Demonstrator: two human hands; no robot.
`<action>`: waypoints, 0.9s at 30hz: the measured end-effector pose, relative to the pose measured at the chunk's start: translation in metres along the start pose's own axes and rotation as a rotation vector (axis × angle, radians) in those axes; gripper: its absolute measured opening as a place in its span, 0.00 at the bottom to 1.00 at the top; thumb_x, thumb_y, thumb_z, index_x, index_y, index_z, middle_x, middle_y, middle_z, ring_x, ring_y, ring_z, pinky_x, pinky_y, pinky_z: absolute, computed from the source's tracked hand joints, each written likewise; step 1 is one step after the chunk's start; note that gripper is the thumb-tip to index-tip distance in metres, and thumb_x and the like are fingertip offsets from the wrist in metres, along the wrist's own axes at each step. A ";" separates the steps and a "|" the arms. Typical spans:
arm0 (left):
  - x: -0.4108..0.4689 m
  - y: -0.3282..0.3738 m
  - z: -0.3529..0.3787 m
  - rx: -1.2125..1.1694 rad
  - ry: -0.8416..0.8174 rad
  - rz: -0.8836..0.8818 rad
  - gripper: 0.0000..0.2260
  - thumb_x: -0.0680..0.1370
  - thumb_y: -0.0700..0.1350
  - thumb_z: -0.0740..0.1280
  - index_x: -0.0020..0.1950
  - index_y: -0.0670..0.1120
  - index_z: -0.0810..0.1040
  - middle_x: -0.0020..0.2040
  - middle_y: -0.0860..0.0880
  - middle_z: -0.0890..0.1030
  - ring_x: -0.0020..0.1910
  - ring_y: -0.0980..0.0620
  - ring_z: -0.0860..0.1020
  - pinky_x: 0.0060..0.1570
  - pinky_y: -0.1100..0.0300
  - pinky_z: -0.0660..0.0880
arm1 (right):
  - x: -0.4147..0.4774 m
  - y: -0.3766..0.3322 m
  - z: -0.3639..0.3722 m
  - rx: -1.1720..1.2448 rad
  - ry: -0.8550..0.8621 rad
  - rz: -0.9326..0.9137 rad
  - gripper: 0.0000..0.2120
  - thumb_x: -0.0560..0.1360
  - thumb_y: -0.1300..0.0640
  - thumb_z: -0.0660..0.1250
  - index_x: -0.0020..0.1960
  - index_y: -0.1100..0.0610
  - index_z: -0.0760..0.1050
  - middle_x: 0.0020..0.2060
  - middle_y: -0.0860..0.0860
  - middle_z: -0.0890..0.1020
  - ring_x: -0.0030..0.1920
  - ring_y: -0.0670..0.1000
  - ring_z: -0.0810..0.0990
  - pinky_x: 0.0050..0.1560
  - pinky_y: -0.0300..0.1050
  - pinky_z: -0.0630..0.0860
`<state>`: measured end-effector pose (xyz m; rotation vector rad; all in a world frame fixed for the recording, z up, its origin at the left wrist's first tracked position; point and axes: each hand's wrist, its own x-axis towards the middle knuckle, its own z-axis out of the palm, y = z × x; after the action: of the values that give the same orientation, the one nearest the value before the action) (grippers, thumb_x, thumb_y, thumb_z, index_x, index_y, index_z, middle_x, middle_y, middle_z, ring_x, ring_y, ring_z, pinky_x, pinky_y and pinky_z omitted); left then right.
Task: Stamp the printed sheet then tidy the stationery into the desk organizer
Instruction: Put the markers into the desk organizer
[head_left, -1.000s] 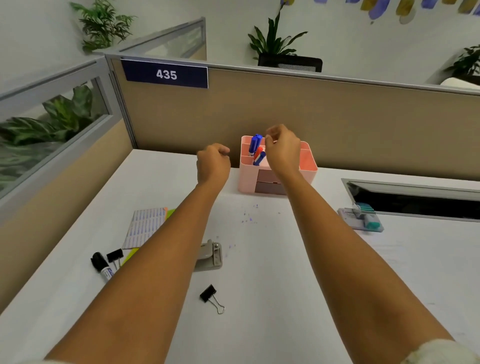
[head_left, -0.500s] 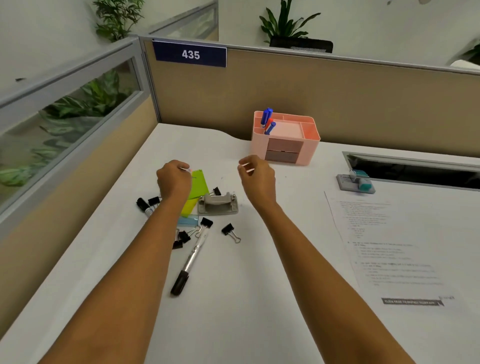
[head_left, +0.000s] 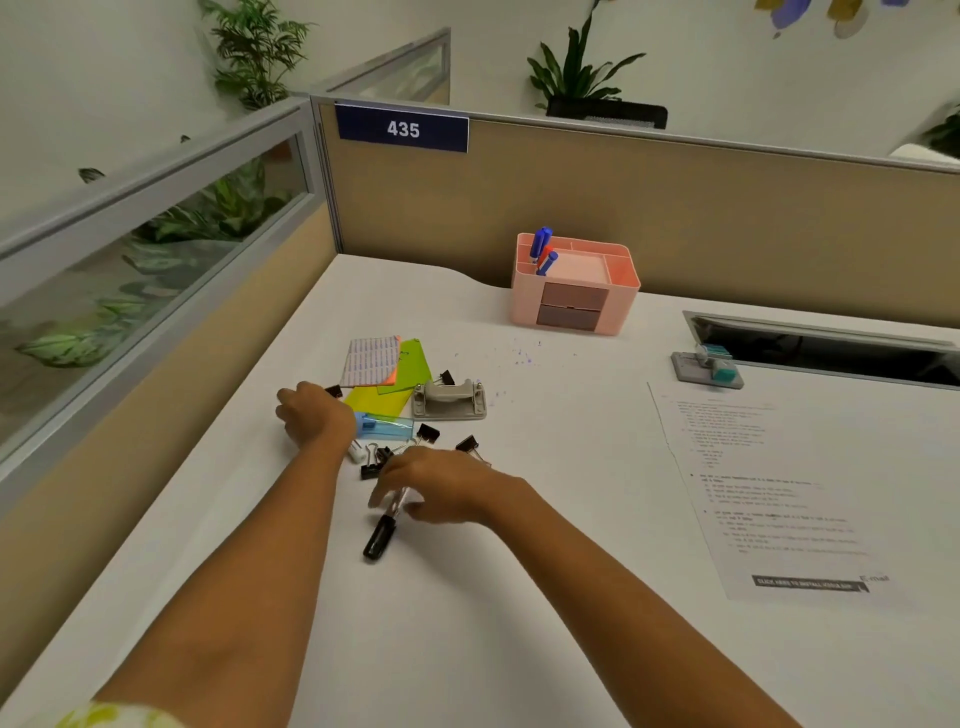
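1. Together, two bare hands reached over the white desk (head_left: 519, 623); the left hand (head_left: 311, 415) lay curled beside a blue stapler (head_left: 384, 427), its grasp impossible to tell.
2. The right hand (head_left: 441, 488) closed its fingers on one black-capped marker (head_left: 382, 535).
3. About six black binder clips (head_left: 427, 432) lay scattered between the hands.
4. One printed sheet (head_left: 769, 483) lay right, untouched.
5. One pink organizer (head_left: 574, 286) stood by the partition, holding three pens (head_left: 540, 244).

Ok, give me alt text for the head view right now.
Right hand reaches onto a black-capped pen among scattered binder clips, while the left hand rests beside a blue case. The pink organizer stands behind; the printed sheet lies right.
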<state>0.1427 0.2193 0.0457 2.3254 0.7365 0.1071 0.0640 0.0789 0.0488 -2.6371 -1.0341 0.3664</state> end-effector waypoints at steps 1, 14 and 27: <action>0.001 -0.001 0.000 -0.007 -0.009 -0.027 0.17 0.76 0.34 0.64 0.64 0.32 0.69 0.66 0.35 0.66 0.64 0.36 0.68 0.61 0.47 0.69 | 0.000 0.000 0.001 -0.026 -0.029 -0.012 0.20 0.72 0.65 0.67 0.61 0.51 0.76 0.61 0.50 0.77 0.62 0.52 0.72 0.52 0.50 0.76; 0.017 0.006 -0.008 -0.129 -0.027 -0.116 0.15 0.75 0.36 0.65 0.60 0.31 0.74 0.60 0.32 0.76 0.60 0.35 0.74 0.58 0.47 0.72 | -0.007 0.015 -0.024 0.250 0.315 0.044 0.11 0.74 0.61 0.68 0.56 0.60 0.76 0.52 0.56 0.80 0.52 0.54 0.78 0.51 0.47 0.76; -0.016 0.175 0.002 -0.540 -0.126 0.575 0.17 0.72 0.35 0.68 0.60 0.39 0.71 0.57 0.42 0.79 0.55 0.46 0.78 0.46 0.64 0.71 | -0.010 0.117 -0.151 0.503 1.224 0.418 0.24 0.75 0.63 0.66 0.68 0.52 0.64 0.50 0.50 0.79 0.44 0.45 0.79 0.49 0.43 0.79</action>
<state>0.2135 0.1041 0.1573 1.9257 -0.0501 0.3624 0.1791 -0.0357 0.1491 -1.9602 0.0246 -0.7437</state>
